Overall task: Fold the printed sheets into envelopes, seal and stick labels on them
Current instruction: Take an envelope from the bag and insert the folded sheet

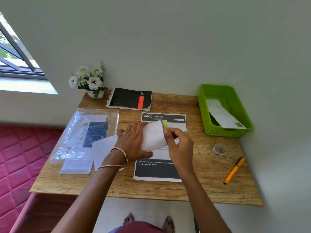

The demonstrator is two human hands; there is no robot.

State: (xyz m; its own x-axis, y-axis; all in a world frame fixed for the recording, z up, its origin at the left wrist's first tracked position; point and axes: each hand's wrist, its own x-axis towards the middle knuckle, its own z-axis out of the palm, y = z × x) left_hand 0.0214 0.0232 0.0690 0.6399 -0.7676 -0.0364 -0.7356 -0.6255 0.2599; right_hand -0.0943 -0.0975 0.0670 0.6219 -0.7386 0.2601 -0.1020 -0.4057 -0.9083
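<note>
My left hand [133, 142] grips a white envelope [154, 137] held above the middle of the desk. My right hand [179, 145] pinches the envelope's right edge, just below a yellow-green label [165, 124] at its top corner. Beneath both hands lies a printed sheet [159, 169] headed "3406 BEDROOM". A plastic sleeve [87, 132] with printed sheets and loose white envelopes [76, 166] sits at the left. Another envelope [222, 115] with a label rests inside the green basket [203, 105].
A wooden desk [202, 190] stands against the wall. On it are a black spiral notebook [129, 98], a flower pot [94, 81], a tape roll [218, 149] and an orange pen [234, 170]. A red mattress [21, 157] lies left of the desk.
</note>
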